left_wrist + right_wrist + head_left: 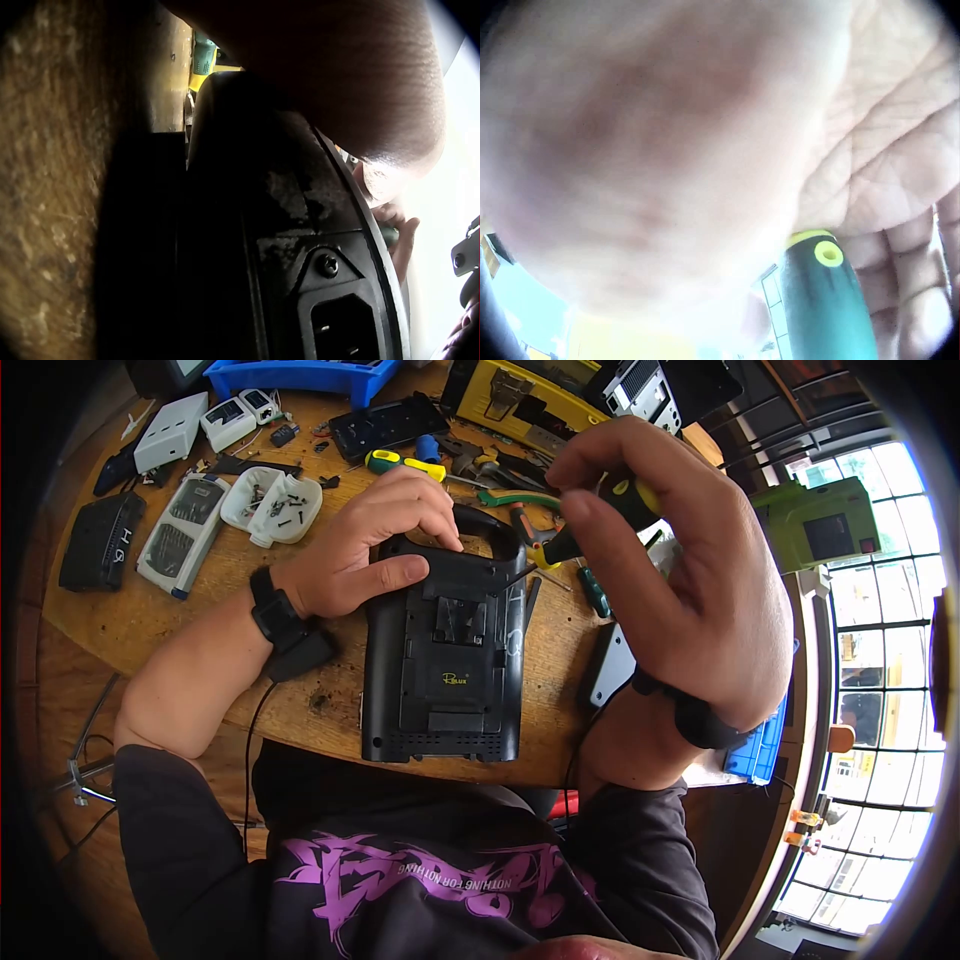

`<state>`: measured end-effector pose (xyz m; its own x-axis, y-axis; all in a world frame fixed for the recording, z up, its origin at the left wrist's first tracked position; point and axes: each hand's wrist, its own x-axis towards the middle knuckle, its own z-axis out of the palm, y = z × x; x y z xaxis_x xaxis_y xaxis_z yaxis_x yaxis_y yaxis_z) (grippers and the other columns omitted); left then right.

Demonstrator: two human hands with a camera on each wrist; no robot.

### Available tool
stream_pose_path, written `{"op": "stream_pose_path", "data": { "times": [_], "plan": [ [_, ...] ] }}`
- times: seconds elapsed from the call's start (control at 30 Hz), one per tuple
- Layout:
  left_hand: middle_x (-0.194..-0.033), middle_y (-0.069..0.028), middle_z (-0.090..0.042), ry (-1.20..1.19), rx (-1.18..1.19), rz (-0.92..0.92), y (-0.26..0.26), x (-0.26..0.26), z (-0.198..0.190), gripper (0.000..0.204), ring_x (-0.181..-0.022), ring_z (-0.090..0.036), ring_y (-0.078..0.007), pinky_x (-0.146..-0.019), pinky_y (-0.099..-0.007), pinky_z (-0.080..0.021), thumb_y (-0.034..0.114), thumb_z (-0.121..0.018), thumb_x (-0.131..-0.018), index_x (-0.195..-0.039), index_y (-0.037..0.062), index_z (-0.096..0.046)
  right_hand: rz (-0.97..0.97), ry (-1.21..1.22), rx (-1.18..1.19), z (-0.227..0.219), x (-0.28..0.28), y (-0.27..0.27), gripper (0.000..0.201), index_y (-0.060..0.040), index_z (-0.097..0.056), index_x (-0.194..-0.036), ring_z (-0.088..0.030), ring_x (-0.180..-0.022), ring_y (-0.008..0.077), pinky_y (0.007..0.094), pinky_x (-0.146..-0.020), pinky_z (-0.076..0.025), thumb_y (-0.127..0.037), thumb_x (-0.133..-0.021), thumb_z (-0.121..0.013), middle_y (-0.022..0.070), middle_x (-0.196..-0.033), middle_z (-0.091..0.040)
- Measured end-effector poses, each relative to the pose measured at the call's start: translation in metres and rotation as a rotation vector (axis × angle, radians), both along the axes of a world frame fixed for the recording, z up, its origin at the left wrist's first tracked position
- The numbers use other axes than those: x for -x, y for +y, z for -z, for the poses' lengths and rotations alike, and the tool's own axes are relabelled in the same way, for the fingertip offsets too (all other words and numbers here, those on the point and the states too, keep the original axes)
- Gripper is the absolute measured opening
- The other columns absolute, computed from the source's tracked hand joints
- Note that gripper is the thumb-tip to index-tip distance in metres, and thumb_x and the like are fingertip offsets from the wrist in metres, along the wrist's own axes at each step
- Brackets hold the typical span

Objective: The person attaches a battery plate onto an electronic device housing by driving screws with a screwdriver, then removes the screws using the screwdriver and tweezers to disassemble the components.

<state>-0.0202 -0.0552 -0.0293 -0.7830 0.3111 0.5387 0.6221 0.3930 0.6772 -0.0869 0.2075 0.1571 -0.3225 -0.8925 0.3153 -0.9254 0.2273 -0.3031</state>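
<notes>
A black device with a carry handle and a yellow "Rolux" label (450, 720) lies on the wooden bench, handle end away from me. My left hand (370, 545) rests on its upper left part, thumb on the face and fingers near the handle. A power inlet (341, 322) with a screw shows on its side in the left wrist view. My right hand (715, 570) grips a screwdriver (829, 307) with a green and yellow handle, its end against the palm. The dark shaft slants down to the device's upper right corner.
A white divided tray (272, 505) with screws sits to the left, beside a bit case (183, 535) and a black box (103, 542). Another screwdriver (405, 464), pliers and a blue bin (300, 378) lie farther back. A green tool (820, 525) stands at right.
</notes>
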Motion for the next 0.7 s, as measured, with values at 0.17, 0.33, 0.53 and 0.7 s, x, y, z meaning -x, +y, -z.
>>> {"op": "stream_pose_path", "data": {
  "times": [0.17,0.33,0.53,0.7],
  "plan": [
    [-0.118,-0.0101,-0.068,-0.002,-0.009,0.004,0.001,0.000,0.001,0.060,-0.127,-0.057,-0.0326,-0.118,-0.0492,-0.039,0.061,-0.058,-0.105,-0.112,0.0038,-0.074,-0.091,0.038,0.003,-0.004,0.001,0.001,0.020,0.0041,-0.069,-0.118,-0.070,-0.098,0.0169,0.0289,-0.083,-0.054,-0.003,-0.099,-0.066,0.0130,-0.106,-0.074],
    [-0.118,-0.0103,-0.069,0.006,-0.007,0.004,0.001,0.001,0.001,0.059,-0.127,-0.057,-0.0328,-0.118,-0.0490,-0.039,0.060,-0.058,-0.104,-0.112,0.0037,-0.074,0.021,-0.043,0.004,-0.004,-0.005,0.002,0.020,0.0035,-0.071,-0.119,-0.070,-0.094,0.0137,0.0290,-0.081,-0.053,-0.006,-0.101,-0.071,0.0119,-0.106,-0.074],
    [-0.118,-0.0102,-0.069,-0.002,-0.006,0.002,0.001,0.001,0.000,0.060,-0.128,-0.057,-0.0329,-0.118,-0.0491,-0.039,0.061,-0.058,-0.104,-0.112,0.0039,-0.074,0.366,-0.213,-0.212,-0.013,-0.011,-0.001,0.018,0.0044,-0.072,-0.116,-0.068,-0.092,0.0131,0.0302,-0.080,-0.052,-0.010,-0.105,-0.067,0.0121,-0.104,-0.075],
    [-0.118,-0.0100,-0.069,0.003,0.000,0.001,0.001,0.001,0.002,0.061,-0.128,-0.057,-0.0328,-0.118,-0.0491,-0.039,0.062,-0.057,-0.105,-0.112,0.0041,-0.074,0.003,0.062,0.030,-0.002,0.002,0.005,0.018,0.0058,-0.073,-0.113,-0.066,-0.094,0.0159,0.0326,-0.085,-0.051,-0.004,-0.106,-0.060,0.0146,-0.102,-0.075]
  ]
}}
